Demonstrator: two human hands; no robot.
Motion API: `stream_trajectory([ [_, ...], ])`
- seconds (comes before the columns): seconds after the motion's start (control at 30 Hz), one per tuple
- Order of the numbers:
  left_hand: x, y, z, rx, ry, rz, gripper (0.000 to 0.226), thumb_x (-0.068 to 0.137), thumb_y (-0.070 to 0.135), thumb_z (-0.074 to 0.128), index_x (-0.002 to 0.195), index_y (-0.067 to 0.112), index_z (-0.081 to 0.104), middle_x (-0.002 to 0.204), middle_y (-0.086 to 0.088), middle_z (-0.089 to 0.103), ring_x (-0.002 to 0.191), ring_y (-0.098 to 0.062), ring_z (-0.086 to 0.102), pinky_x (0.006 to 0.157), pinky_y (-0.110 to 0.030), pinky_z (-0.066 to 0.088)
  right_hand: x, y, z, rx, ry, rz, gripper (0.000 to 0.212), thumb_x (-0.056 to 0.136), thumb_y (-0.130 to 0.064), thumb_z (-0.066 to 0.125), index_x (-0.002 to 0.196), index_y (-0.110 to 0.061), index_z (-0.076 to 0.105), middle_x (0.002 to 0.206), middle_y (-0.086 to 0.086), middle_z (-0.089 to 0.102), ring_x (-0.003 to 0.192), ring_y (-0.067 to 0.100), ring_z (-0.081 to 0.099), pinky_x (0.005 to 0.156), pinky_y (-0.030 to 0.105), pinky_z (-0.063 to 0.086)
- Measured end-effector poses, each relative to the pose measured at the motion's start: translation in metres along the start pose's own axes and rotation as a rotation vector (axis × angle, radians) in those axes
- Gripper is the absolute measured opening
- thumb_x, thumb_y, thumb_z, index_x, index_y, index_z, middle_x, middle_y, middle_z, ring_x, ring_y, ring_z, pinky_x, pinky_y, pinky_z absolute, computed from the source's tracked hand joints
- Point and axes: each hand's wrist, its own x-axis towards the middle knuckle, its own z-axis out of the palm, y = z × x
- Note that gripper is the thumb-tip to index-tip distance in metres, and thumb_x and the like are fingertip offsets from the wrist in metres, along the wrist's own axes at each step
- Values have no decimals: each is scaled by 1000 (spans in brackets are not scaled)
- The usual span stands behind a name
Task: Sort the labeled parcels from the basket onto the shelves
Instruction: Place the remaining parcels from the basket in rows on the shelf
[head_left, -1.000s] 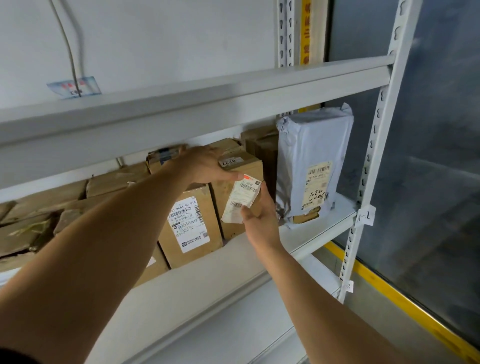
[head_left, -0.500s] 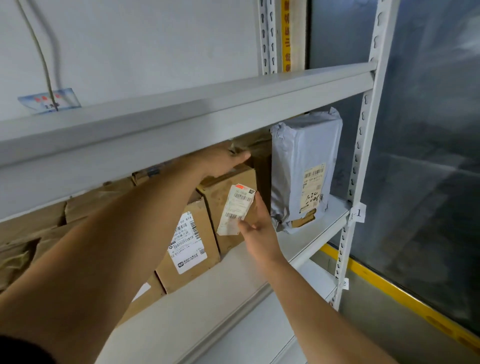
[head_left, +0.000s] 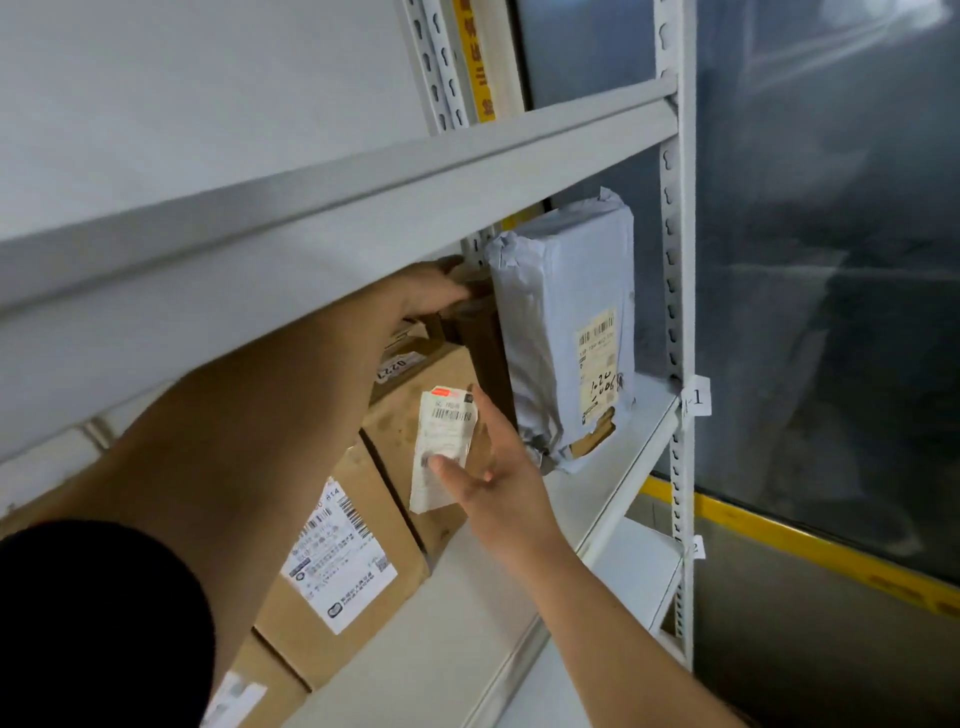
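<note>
Head view, your left hand (head_left: 431, 293) gripping dark box (head_left: 475, 332) top under upper shelf (head_left: 363, 208), right hand (head_left: 493, 478) pinching slip (head_left: 441, 447) against brown parcel (head_left: 410, 415), grey mailer (head_left: 566, 332) just right on white shelf (head_left: 613, 467), dark glass wall (head_left: 831, 312) beyond.

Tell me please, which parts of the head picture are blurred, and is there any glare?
Head view: the left hand under the upper shelf is motion-blurred and shaded; label text on the grey parcel is soft; the dark panel at right shows pale reflections.
</note>
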Motion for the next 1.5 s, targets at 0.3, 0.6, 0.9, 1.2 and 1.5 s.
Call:
stream_trajectory([
  [0.3, 5, -18, -5, 109, -197, -25, 72, 82, 77, 62, 139, 33, 65, 136, -1, 66, 119, -24, 63, 111, -39, 45, -4, -1, 9, -63, 51, 17, 77, 93, -33, 82, 156, -52, 41, 145, -23, 58, 134, -3, 55, 114, 34, 51],
  [0.6, -20, -37, -9, -16, -176, -16, 95, 86, 78, 62, 163, 29, 35, 173, -1, 25, 159, -25, 24, 126, -40, 18, 4, 0, 16, -88, 133, 65, 82, 86, -41, 87, 150, -57, 39, 144, -29, 51, 139, -1, 48, 112, 28, 46],
  [0.9, -17, -39, -7, -143, -194, -4, 84, 92, 56, 72, 160, 21, 38, 149, 1, 49, 110, -7, 52, 71, 1, 39, 38, -4, 17, -239, 58, 123, 104, 93, -6, 68, 166, -48, 8, 176, -4, 11, 161, 30, 21, 124, 60, 34],
  [1.2, -5, -42, -8, -236, -138, -119, 115, 70, 58, 91, 161, 18, 33, 151, -7, 53, 126, -27, 59, 107, -39, 48, 36, -7, 19, -236, 81, 115, 110, 89, -5, 67, 164, -55, 3, 176, -5, 6, 162, 30, 14, 125, 62, 30],
  [1.5, 3, -35, -12, -278, -215, -204, 76, 57, 65, 91, 112, 14, 78, 94, -5, 82, 80, -22, 80, 75, -31, 56, 42, -14, 23, -225, 94, 168, 107, 90, -12, 67, 168, -43, 1, 173, -2, 4, 158, 32, 4, 128, 59, 20],
])
